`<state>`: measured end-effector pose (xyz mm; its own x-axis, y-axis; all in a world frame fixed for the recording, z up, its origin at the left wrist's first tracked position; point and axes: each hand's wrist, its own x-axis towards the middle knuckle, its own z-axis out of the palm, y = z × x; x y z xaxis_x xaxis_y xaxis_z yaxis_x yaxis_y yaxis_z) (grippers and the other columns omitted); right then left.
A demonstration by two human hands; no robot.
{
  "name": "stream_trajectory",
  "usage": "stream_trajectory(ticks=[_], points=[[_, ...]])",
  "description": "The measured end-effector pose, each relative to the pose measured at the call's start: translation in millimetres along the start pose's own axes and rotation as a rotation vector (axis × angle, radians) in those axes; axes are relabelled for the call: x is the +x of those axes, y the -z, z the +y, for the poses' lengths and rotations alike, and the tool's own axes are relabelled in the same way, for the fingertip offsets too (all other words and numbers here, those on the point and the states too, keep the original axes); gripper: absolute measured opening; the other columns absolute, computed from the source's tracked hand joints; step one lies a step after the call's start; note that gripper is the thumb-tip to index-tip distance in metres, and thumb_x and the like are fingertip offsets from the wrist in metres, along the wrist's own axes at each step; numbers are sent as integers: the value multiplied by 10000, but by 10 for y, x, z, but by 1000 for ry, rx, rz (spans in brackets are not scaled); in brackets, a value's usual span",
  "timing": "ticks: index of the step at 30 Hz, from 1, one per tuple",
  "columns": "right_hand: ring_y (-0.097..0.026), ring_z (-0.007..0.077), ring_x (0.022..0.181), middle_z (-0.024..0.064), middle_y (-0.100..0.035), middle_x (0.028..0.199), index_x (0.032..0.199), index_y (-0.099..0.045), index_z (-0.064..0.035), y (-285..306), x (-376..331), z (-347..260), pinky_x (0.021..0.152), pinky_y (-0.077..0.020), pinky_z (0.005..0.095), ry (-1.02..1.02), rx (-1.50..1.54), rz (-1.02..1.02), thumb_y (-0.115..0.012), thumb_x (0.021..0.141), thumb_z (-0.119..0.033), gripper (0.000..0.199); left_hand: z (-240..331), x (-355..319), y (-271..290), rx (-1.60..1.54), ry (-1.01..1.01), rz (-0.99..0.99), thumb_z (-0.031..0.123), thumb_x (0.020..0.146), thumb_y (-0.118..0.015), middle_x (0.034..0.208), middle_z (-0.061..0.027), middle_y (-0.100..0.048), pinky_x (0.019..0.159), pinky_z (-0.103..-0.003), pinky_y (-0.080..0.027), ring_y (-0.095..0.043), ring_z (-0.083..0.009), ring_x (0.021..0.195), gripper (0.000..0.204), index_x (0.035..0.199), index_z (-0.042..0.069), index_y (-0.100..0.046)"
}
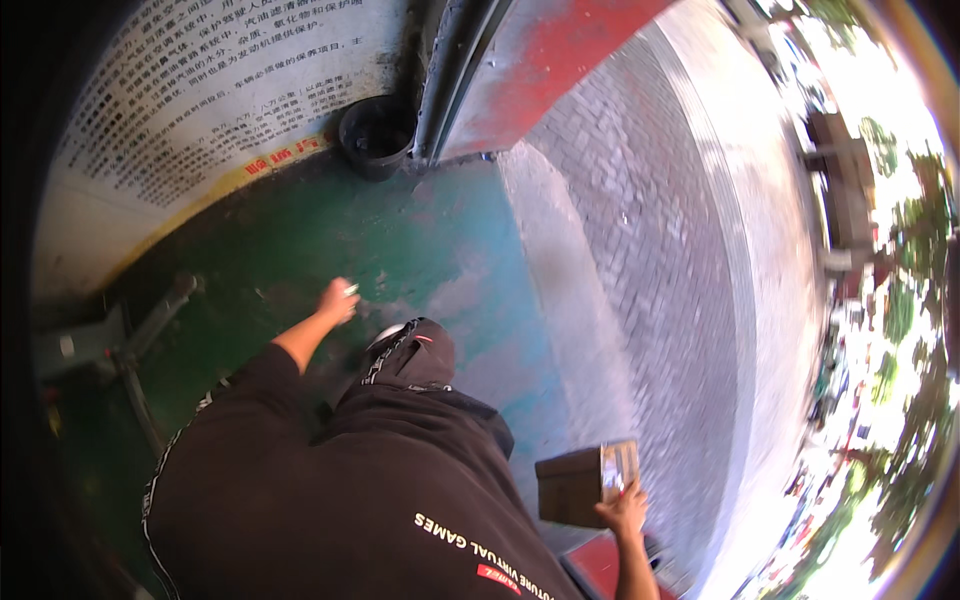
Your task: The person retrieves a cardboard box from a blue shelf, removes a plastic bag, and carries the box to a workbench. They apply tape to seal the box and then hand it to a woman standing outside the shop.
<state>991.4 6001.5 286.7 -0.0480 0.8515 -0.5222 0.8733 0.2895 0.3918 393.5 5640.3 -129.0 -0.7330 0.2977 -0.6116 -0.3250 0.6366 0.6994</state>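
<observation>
My right hand [625,510] grips a brown cardboard box [570,488] by its labelled end, out to the right of my body. The fingers of my left hand [338,303] are closed, low over the green floor ahead of me. A small whitish thing [350,290] pokes out of that hand, too small to name. Below the hands, my dark clothing hides part of the floor, and one shoe [388,334] shows.
A black bucket [376,137] stands in the corner between a white wall with printing [220,110] and a red-painted pillar or door [540,75]. At the left are grey metal arms [165,312]. Grey brick paving [655,230] lies to the right, beyond the green floor [430,220].
</observation>
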Motion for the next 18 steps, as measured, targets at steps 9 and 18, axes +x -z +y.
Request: stream_trajectory(ticks=[9,18], points=[[-558,527,1243,360,-456,1405,1580,-192,0,1650,3977,783,1055,-489,560,-542,165,146,-862,622,-493,1269,1229,1007,-1127,288,643,59,68,825,-775,709,-245,-686,503,-512,-551,-715,-363,563,305,1034,-63,-594],[-555,478,1248,348,-439,1415,1571,-240,-25,3625,7746,49,1070,-487,502,-402,649,221,-876,627,-453,1215,6903,4174,-4256,16,-256,-397,144,899,-765,819,-114,-684,473,-344,-531,-687,-182,609,303,1105,54,-561]])
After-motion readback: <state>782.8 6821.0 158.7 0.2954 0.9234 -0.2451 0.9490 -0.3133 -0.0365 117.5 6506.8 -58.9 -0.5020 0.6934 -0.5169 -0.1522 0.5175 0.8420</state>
